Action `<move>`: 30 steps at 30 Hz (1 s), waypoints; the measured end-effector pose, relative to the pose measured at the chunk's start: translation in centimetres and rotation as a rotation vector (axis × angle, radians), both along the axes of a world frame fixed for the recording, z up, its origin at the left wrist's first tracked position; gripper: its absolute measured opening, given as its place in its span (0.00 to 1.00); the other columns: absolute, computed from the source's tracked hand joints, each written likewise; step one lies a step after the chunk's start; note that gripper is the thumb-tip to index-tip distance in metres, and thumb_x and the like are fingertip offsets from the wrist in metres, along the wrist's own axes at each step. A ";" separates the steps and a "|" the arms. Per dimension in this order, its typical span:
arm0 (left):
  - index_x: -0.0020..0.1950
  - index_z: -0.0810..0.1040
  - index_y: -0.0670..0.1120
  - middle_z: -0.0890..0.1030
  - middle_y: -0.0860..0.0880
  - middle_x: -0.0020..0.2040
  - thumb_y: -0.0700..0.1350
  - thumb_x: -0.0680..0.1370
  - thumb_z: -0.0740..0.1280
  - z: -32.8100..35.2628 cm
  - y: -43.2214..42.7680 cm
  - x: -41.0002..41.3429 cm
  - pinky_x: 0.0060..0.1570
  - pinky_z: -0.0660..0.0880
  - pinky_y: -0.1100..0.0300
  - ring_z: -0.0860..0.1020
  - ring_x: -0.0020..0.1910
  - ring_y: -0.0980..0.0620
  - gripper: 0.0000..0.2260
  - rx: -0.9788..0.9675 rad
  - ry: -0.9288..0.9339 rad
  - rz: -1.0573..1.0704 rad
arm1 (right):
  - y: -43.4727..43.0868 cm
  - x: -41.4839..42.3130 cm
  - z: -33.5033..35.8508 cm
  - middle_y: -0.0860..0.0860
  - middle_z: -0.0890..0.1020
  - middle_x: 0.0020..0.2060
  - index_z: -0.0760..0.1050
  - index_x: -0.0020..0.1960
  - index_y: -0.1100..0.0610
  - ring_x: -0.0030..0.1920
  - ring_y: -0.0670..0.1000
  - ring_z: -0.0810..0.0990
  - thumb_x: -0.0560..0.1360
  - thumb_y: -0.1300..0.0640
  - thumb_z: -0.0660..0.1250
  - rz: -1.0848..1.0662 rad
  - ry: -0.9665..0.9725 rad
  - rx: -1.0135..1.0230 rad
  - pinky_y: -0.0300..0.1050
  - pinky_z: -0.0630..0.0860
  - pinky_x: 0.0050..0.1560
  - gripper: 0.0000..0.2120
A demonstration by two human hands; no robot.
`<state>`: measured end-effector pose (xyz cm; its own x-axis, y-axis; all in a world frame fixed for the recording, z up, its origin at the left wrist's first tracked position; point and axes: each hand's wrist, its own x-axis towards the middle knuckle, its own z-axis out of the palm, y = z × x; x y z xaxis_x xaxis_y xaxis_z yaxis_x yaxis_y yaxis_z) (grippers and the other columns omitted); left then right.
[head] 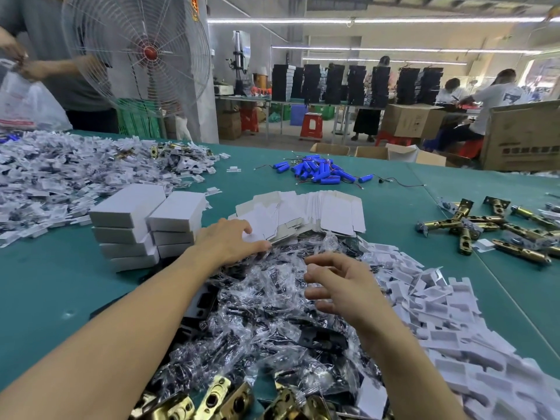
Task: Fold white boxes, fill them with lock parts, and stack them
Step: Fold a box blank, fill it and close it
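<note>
A fanned row of flat unfolded white boxes point(315, 212) lies in the middle of the green table point(54, 286). My left hand point(228, 241) reaches to its near left end, thumb and fingers on the nearest flat box. My right hand point(336, 283) hovers over a heap of black lock parts in clear plastic bags point(272, 313), fingers loosely curled and holding nothing. Two stacks of folded, closed white boxes point(145, 227) stand to the left. Brass latch parts point(212, 401) lie at the near edge.
White cardboard inserts are heaped at right point(448, 322) and far left point(69, 171). Brass latch bolts point(491, 228) lie at the right, blue batteries with wires point(321, 172) at the back. A big fan point(136, 53) and a person with a plastic bag point(27, 101) stand beyond the table.
</note>
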<state>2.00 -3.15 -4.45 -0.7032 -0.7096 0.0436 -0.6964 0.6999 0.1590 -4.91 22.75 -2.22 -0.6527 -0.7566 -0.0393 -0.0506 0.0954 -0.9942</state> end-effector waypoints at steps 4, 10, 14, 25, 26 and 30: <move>0.46 0.76 0.58 0.82 0.50 0.54 0.70 0.79 0.54 0.4 -0.3 1.2 0.48 0.72 0.52 0.77 0.56 0.44 0.20 0.033 0.111 -0.080 | -0.1 0.0 -0.1 0.51 0.84 0.46 0.80 0.53 0.50 0.38 0.46 0.84 0.78 0.55 0.69 -0.001 -0.015 -0.001 0.40 0.80 0.40 0.05; 0.39 0.67 0.49 0.75 0.49 0.35 0.50 0.83 0.53 0.8 0.3 2.5 0.34 0.69 0.52 0.75 0.37 0.43 0.13 -0.241 0.175 -0.161 | 0.0 0.1 0.0 0.52 0.85 0.46 0.80 0.53 0.51 0.37 0.46 0.84 0.78 0.56 0.69 0.004 -0.016 -0.004 0.40 0.80 0.39 0.05; 0.37 0.64 0.46 0.71 0.49 0.34 0.45 0.83 0.55 0.4 -0.2 2.8 0.36 0.65 0.51 0.70 0.37 0.45 0.14 -0.103 0.293 -0.184 | 0.0 0.2 0.1 0.52 0.85 0.46 0.80 0.53 0.51 0.37 0.45 0.84 0.78 0.56 0.68 0.007 -0.021 -0.011 0.40 0.80 0.39 0.04; 0.51 0.71 0.42 0.76 0.42 0.52 0.39 0.77 0.67 -0.5 -1.0 2.0 0.46 0.69 0.53 0.74 0.52 0.41 0.06 0.129 0.392 0.144 | 0.1 0.0 -0.2 0.51 0.85 0.46 0.80 0.54 0.50 0.39 0.47 0.84 0.79 0.56 0.67 0.002 -0.022 -0.015 0.38 0.78 0.37 0.05; 0.54 0.70 0.42 0.75 0.41 0.55 0.40 0.77 0.67 -0.7 -0.9 1.8 0.46 0.69 0.53 0.74 0.53 0.40 0.09 0.127 0.324 0.158 | 0.0 0.0 -0.2 0.51 0.84 0.46 0.80 0.54 0.50 0.38 0.46 0.84 0.79 0.56 0.67 0.004 -0.020 -0.013 0.37 0.78 0.37 0.05; 0.64 0.64 0.41 0.75 0.39 0.56 0.43 0.81 0.60 -0.7 -0.7 1.0 0.49 0.71 0.51 0.74 0.55 0.38 0.13 0.204 0.174 0.203 | -0.1 0.1 -0.3 0.51 0.84 0.46 0.79 0.54 0.49 0.38 0.45 0.83 0.79 0.55 0.67 0.015 -0.007 0.001 0.36 0.78 0.37 0.05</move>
